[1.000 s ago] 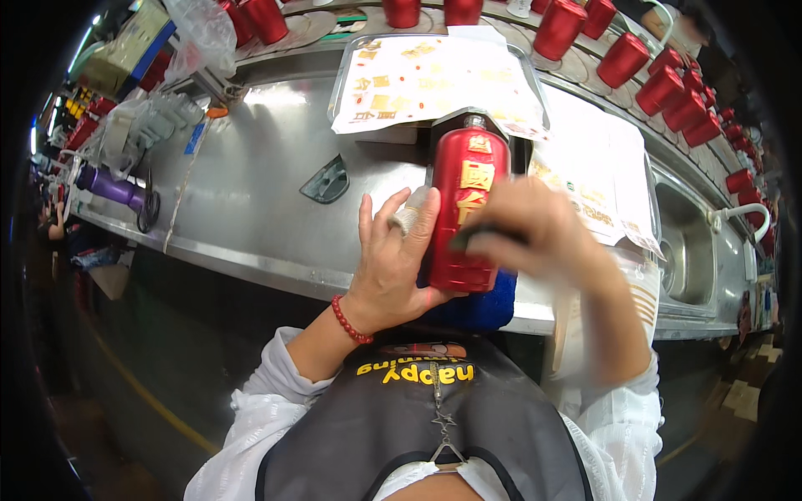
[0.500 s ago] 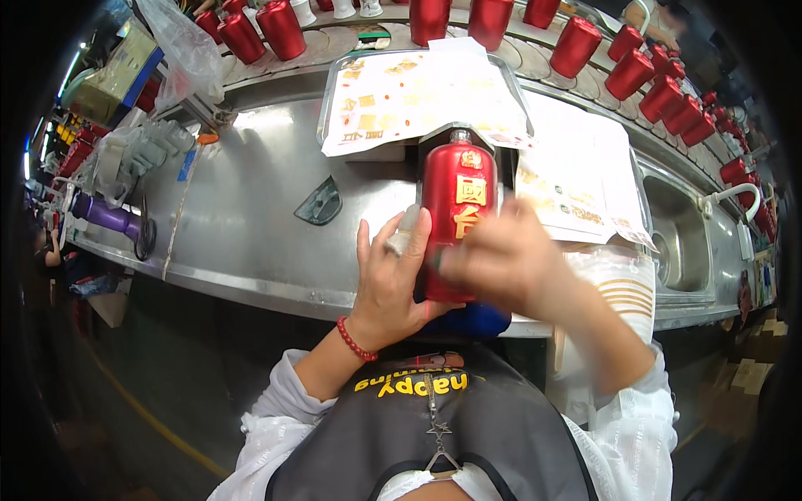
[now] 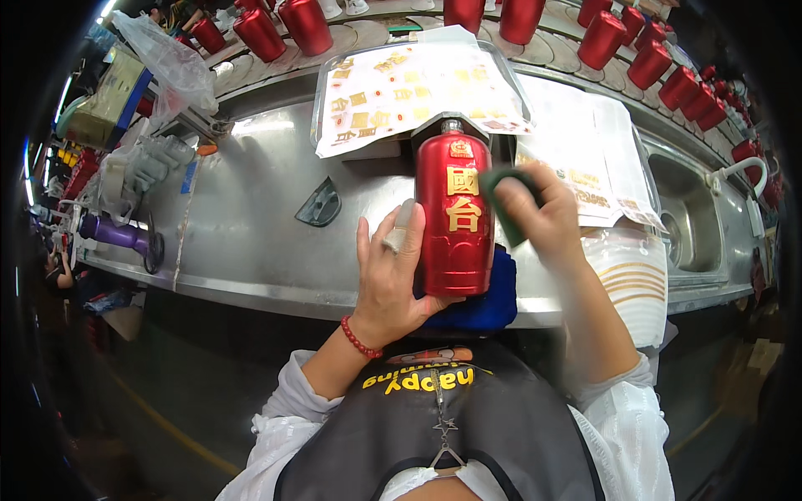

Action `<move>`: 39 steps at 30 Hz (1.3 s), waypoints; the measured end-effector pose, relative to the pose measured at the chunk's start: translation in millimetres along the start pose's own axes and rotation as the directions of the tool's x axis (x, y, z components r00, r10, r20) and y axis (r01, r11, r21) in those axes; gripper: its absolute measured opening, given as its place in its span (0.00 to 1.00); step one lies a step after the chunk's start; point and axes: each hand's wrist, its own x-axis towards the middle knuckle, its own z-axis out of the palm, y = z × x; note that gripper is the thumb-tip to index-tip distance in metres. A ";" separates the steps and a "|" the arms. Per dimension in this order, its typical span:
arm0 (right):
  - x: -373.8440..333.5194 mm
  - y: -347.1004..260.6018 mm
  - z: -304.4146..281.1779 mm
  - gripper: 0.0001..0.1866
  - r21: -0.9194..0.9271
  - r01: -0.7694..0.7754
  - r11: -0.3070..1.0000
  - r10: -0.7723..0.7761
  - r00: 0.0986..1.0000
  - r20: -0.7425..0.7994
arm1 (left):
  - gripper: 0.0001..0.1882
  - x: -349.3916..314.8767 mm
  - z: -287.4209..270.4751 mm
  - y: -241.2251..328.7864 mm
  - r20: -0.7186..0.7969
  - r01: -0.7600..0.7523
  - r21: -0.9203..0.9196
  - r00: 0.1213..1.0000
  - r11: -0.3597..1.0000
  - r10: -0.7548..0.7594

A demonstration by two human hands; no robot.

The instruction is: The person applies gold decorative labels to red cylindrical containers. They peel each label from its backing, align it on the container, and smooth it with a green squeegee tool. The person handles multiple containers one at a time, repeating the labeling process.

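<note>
A glossy red bottle (image 3: pixel 455 250) with gold raised characters lies with its neck pointing away from me, in a dark angular holder (image 3: pixel 443 117). My left hand (image 3: pixel 388 267) grips its lower left side, the thumb under its base and a pale cover on one finger. To the right of the bottle, my right hand (image 3: pixel 539 209) pinches a dark green flat scraper (image 3: pixel 505 213), blurred by motion, its edge close to the bottle's upper right side. Another dark, wedge-shaped scraper (image 3: pixel 319 200) lies on the steel bench to the left.
Beyond the bottle, a metal tray (image 3: pixel 317 125) holds a sheet of gold decals (image 3: pixel 401 92). More white sheets (image 3: pixel 585 142) lie to its right, near a sink (image 3: pixel 697 217). Red bottles (image 3: pixel 601 40) stand along the far conveyor. A blue cloth (image 3: pixel 493 301) and stacked white cups (image 3: pixel 631 284) are near me.
My right hand has moved up and right off the bottle's front, uncovering the lower character and showing the green scraper. My left hand keeps its grip on the bottle.
</note>
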 end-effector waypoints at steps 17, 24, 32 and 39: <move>-39.4 27.7 43.9 0.11 0.630 -0.058 0.775 0.286 0.920 -0.268 | 0.51 61.6 -15.8 -29.9 0.126 -0.389 -0.066 0.910 0.919 0.394; -41.6 29.0 -87.2 0.16 -0.448 0.045 0.893 -0.176 0.951 -0.256 | 0.33 68.6 -22.0 -16.3 0.138 -0.517 -0.119 0.837 0.848 0.530; 59.4 117.5 -160.6 0.15 -0.851 -0.191 0.490 0.259 0.963 -0.067 | 0.32 45.6 -10.1 -17.6 0.007 -0.405 -0.164 0.911 0.899 0.412; 186.8 176.4 -195.8 0.18 -0.981 0.015 0.194 0.197 0.979 0.053 | 0.29 31.5 -5.0 -24.4 -0.020 -0.350 -0.201 0.935 0.915 0.353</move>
